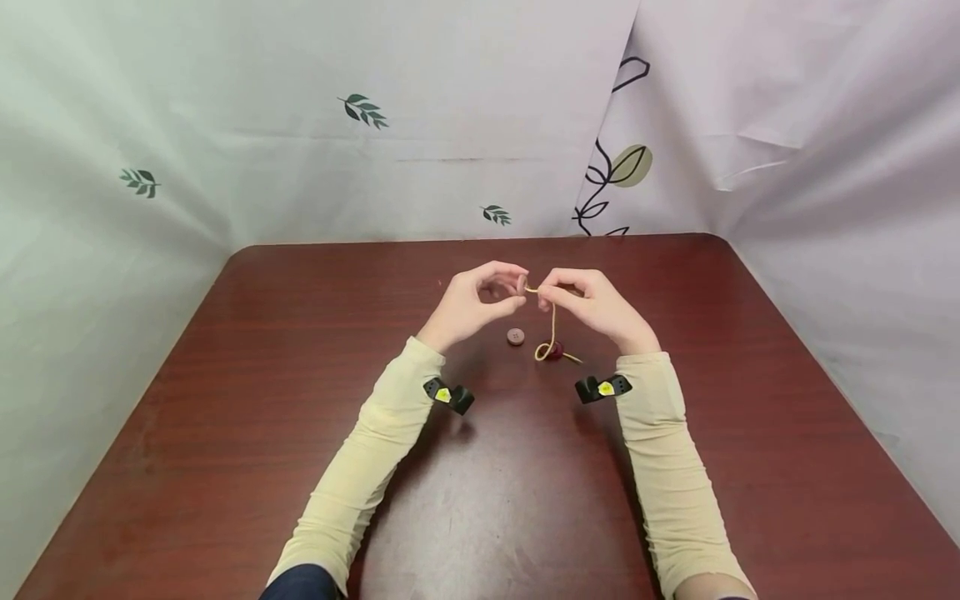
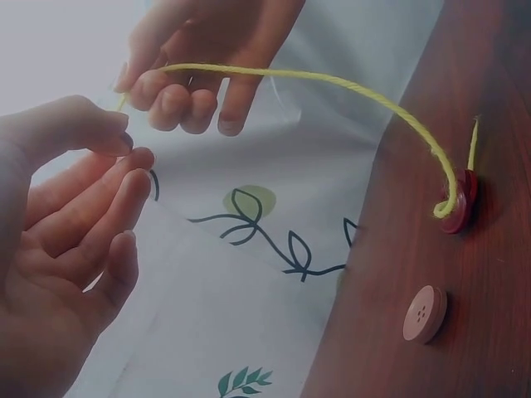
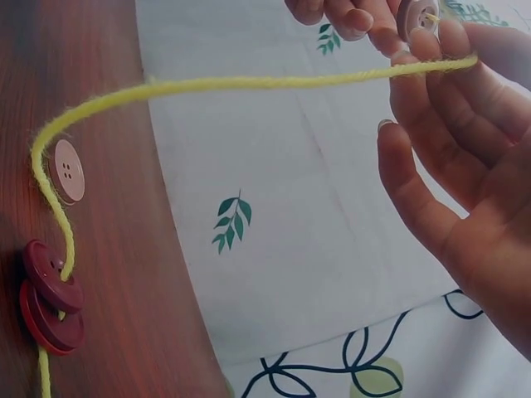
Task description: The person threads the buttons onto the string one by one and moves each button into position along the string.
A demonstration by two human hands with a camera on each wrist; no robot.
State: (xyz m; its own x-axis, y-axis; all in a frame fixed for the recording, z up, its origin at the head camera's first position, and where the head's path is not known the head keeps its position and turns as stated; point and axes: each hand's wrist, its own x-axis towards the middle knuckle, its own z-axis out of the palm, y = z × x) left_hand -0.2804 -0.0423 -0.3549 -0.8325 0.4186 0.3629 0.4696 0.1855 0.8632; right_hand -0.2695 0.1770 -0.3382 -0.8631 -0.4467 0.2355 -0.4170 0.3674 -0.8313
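My left hand pinches a pinkish-brown button on edge between thumb and fingertips, above the table. Yellow yarn shows at a hole of that button. Close beside it on the right, my right hand pinches the yarn between thumb and forefinger. From there the yarn hangs down to two dark red buttons, stacked and overlapping on the table, and passes through them; a short tail sticks out beyond. In the left wrist view, the left thumb mostly hides the held button.
A loose pinkish four-hole button lies on the dark red-brown table, left of the red buttons. White cloth with leaf prints hangs behind the table's far edge and along both sides.
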